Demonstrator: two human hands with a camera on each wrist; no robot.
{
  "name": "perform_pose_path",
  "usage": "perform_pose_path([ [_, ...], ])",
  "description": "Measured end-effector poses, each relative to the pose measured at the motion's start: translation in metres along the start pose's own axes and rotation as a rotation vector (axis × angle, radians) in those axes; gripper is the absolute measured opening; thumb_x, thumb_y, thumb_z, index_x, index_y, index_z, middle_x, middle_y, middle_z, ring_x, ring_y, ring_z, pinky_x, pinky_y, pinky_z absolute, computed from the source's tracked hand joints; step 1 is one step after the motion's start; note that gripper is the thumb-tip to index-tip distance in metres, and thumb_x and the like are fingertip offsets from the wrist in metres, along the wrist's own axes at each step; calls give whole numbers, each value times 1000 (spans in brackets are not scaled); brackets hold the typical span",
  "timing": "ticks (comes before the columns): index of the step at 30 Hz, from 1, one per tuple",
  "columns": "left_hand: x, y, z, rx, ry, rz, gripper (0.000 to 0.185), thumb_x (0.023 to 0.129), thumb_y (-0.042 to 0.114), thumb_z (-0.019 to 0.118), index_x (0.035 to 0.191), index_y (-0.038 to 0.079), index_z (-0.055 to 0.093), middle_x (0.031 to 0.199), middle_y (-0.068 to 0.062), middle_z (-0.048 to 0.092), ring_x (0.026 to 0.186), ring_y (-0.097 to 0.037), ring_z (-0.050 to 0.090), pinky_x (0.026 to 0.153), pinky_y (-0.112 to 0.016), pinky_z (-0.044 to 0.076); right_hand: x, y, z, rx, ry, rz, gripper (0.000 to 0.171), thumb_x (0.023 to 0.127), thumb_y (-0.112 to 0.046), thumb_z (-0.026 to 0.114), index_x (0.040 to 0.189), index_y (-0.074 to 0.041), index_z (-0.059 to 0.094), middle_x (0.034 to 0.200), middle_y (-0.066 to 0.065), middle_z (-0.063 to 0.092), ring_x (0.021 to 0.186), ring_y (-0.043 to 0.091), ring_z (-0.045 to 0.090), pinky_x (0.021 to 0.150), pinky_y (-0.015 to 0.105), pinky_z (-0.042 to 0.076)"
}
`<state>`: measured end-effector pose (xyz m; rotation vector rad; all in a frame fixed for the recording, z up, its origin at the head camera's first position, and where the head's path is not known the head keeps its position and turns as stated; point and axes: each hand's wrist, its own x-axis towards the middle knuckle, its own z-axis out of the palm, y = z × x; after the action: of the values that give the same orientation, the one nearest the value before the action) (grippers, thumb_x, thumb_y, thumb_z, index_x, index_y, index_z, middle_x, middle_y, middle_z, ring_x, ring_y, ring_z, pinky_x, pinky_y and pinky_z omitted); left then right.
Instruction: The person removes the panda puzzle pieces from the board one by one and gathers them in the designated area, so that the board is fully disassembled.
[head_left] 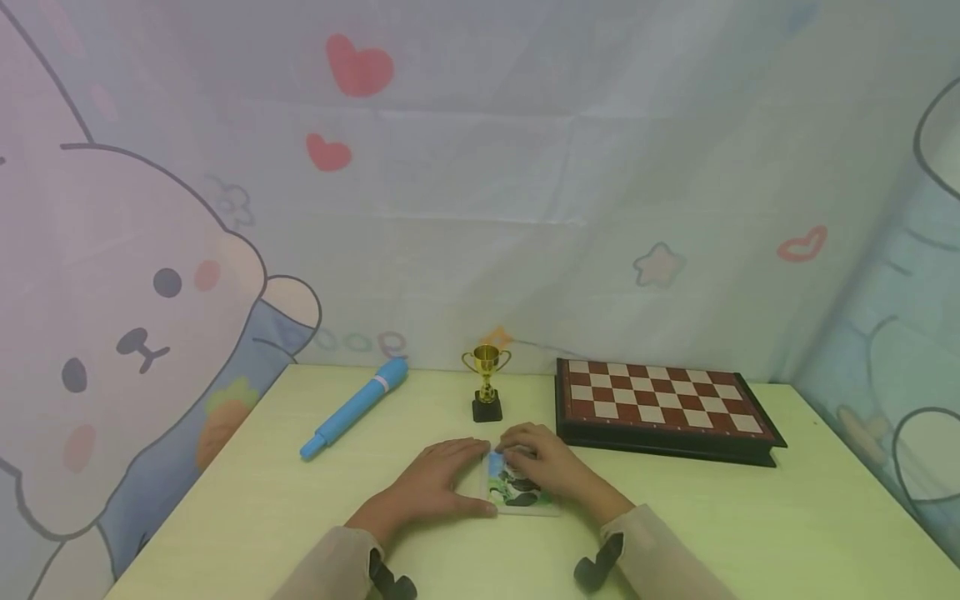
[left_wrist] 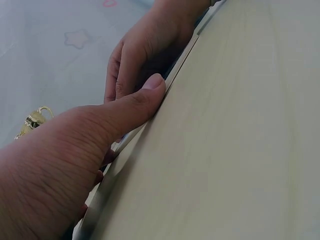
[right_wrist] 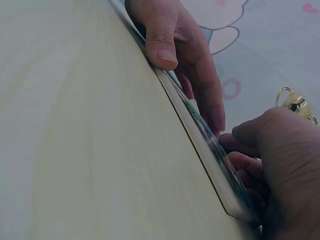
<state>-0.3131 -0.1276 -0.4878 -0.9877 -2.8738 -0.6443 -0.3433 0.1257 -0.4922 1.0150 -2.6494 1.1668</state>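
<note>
A small flat square panel (head_left: 513,493) with a panda picture and a pale rim lies on the table between both hands. My left hand (head_left: 438,483) holds its left side, thumb at the near edge and fingers toward the far edge. From the right, my right hand (head_left: 551,467) reaches over the panel with bent fingers, which cover its upper right part. Edge-on, the panel (right_wrist: 202,142) shows in the right wrist view, with the right fingertips at its surface. What lies under those fingertips is hidden.
Behind the hands stands a gold trophy cup (head_left: 487,379) on a black base. A blue pen-shaped object (head_left: 356,408) lies at the left. At the right sits a red-and-white checkered chessboard box (head_left: 663,400). A printed cloth (head_left: 480,183) hangs behind the pale table (head_left: 247,508).
</note>
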Motion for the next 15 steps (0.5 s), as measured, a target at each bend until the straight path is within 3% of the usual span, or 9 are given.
perform_pose_path([
  [5, 0, 0, -1, 2, 2, -6, 100, 77, 85, 58, 155, 25, 40, 157, 2, 41, 145, -24, 35, 118, -53, 27, 1, -2, 1, 44, 11, -64, 19, 103, -19, 59, 109, -10, 75, 126, 8, 64, 123, 33, 54, 105, 58, 42],
  [11, 0, -1, -1, -3, 13, 14, 99, 78, 82, 60, 155, 23, 41, 156, 1, 43, 144, -25, 37, 117, -55, 28, -1, -3, 1, -130, 77, -83, 13, 102, -21, 61, 108, -17, 72, 118, -2, 65, 113, 21, 58, 97, 46, 50],
  [15, -1, 0, -1, -10, 9, 22, 99, 78, 82, 61, 155, 21, 42, 156, 1, 43, 144, -24, 37, 118, -53, 28, -3, -5, -2, -170, 88, -96, 12, 101, -23, 63, 104, -17, 74, 115, -2, 66, 111, 20, 60, 96, 46, 51],
])
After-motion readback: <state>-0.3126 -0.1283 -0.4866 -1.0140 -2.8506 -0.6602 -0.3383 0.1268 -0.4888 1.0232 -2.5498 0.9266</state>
